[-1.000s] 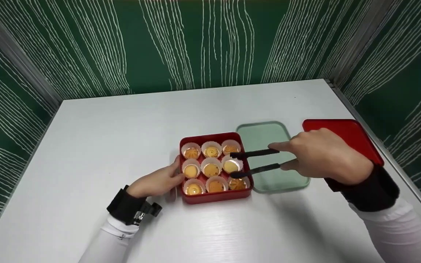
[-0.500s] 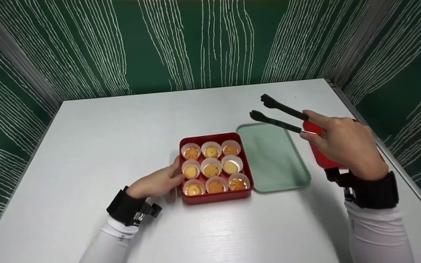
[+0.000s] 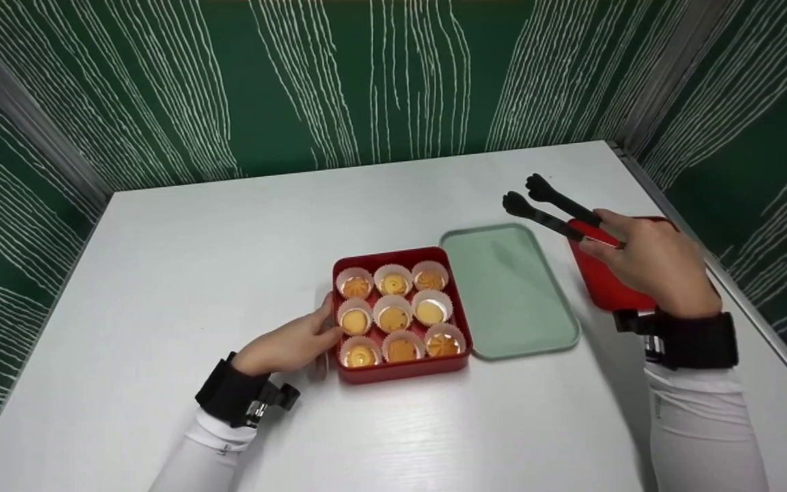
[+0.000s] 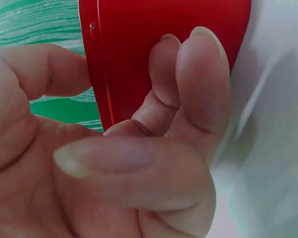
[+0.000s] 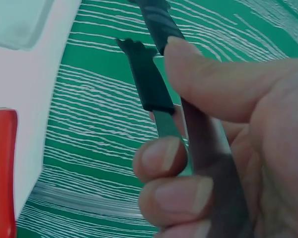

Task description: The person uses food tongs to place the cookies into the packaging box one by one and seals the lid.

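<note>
A square red box holds several cookies in white paper cups, such as the chocolate-dotted cookie in its middle. My left hand grips the box's left side, thumb at the rim; in the left wrist view, curled fingers lie by the red wall. My right hand holds a pair of tongs with dark tips, raised over the table's right side. The tongs' arms stand apart with nothing between the tips. In the right wrist view, thumb and fingers wrap the metal arms of the tongs.
A pale green tray lies against the box's right side. Farther right, partly hidden under my right hand, is a red lid-like piece. The white table is bordered by green walls with white lines.
My right hand has lifted the tongs away from the cookies in the box, swinging them up and to the right. The left hand has stayed at the box.
</note>
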A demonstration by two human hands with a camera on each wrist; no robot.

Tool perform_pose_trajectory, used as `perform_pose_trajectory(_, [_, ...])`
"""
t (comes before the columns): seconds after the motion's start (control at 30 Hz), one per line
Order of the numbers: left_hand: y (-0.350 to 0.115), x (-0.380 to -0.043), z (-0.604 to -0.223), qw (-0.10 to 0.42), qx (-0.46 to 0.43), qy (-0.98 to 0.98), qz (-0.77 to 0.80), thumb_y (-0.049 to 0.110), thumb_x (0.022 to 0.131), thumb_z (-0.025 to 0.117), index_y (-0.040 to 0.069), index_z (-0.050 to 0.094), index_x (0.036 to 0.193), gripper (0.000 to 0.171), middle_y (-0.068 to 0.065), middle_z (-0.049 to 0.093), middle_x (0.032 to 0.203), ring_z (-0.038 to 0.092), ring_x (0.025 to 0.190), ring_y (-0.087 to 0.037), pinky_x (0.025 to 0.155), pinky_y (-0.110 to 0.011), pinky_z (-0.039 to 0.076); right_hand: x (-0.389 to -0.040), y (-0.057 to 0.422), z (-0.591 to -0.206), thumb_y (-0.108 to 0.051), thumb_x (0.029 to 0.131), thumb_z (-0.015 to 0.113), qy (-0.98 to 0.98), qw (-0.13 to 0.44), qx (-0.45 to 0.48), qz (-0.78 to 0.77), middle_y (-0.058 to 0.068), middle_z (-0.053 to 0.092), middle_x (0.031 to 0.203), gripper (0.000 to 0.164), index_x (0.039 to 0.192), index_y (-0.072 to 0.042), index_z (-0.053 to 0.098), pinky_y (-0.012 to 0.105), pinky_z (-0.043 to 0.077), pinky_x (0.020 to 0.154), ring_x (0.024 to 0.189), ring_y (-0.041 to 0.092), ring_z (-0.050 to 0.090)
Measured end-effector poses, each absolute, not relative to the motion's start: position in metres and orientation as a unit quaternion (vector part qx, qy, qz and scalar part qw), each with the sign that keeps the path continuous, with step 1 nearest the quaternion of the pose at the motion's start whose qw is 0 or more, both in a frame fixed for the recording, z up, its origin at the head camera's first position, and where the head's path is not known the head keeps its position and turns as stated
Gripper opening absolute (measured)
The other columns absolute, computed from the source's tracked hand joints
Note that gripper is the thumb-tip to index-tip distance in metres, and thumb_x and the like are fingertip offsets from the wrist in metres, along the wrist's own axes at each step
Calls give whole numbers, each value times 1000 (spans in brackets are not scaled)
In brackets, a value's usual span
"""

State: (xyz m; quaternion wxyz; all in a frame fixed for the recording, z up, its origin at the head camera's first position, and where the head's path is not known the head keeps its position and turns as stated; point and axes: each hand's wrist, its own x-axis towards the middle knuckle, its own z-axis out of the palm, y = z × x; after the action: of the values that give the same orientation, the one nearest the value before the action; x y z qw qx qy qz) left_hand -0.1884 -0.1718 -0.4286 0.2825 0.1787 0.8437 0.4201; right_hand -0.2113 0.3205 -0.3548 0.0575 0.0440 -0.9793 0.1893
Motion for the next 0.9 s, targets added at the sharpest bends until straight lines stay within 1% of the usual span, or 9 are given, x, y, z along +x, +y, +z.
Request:
perform_pose_trajectory(0.17, [-172, -188, -428, 280, 184, 840, 426, 23, 113, 43, -2, -5, 165, 75, -6, 72, 85, 68, 64, -26, 65, -35, 52, -222, 326, -365, -27, 106, 61, -974, 42, 37, 219, 41, 60, 127, 65, 155, 10, 39, 71, 45, 92, 113, 59, 58])
perform_pose_trajectory(0.23, [-172, -187, -428, 279, 187, 841, 425, 23, 113, 43, -2, -5, 165, 75, -7, 73, 86, 69, 64, -27, 66, -35, 52, -226, 327, -370, -25, 107, 57, -973, 16, 22, 227, 42, 61, 121, 68, 157, 12, 30, 68, 50, 87, 101, 57, 61])
perform_pose_trajectory(0.33, [-172, -187, -427, 277, 188, 846, 416, 24, 113, 43, -3, -6, 164, 76, -8, 72, 83, 67, 63, -24, 66, -35, 52, -231, 327, -379, -21, 108, 52, -971, -38, 1, 237, 35, 60, 97, 72, 160, 14, 16, 55, 54, 68, 74, 44, 60])
perform_pose_trajectory(0.4, [-171, -187, -427, 275, 187, 847, 414, 24, 113, 43, -3, -6, 164, 76, -7, 73, 85, 66, 63, -22, 65, -35, 52, -233, 326, -386, -19, 108, 51, -970, -60, -3, 237, 28, 56, 88, 73, 159, 17, 11, 49, 53, 63, 68, 36, 56])
perform_pose_trajectory(0.47, [-171, -188, -427, 274, 188, 848, 413, 24, 113, 44, -4, -5, 164, 76, -7, 72, 86, 66, 62, -21, 67, -34, 52, -236, 324, -392, -18, 109, 48, -969, -73, -1, 234, 30, 55, 91, 73, 157, 20, 8, 53, 55, 69, 75, 40, 58])
perform_pose_trajectory(0.57, [-171, -188, -427, 274, 190, 845, 417, 23, 113, 44, -4, -5, 164, 76, -6, 73, 87, 67, 63, -23, 69, -35, 53, -239, 322, -399, -20, 110, 45, -973, -77, 4, 219, 42, 54, 109, 73, 154, 24, 6, 65, 52, 88, 98, 53, 58])
perform_pose_trajectory(0.63, [-171, -188, -427, 272, 194, 845, 417, 23, 113, 43, -4, -4, 164, 75, -7, 73, 89, 67, 64, -24, 73, -35, 53, -240, 321, -403, -21, 110, 43, -973, -85, 3, 215, 46, 51, 117, 73, 154, 25, 5, 68, 49, 93, 106, 57, 55])
perform_pose_trajectory(0.8, [-172, -188, -427, 262, 201, 849, 413, 22, 113, 42, -3, -2, 165, 73, -14, 70, 115, 68, 65, -25, 80, -36, 53, -239, 318, -408, -15, 108, 47, -973, -96, 18, 211, 43, 52, 116, 69, 152, 26, 13, 67, 50, 91, 105, 56, 54])
perform_pose_trajectory(0.9, [-172, -188, -427, 258, 202, 852, 408, 23, 113, 43, -1, -1, 166, 73, -17, 66, 128, 69, 68, -23, 87, -38, 52, -236, 316, -410, -15, 106, 49, -971, -99, 25, 217, 35, 57, 102, 52, 140, 23, 38, 60, 54, 83, 94, 50, 59])
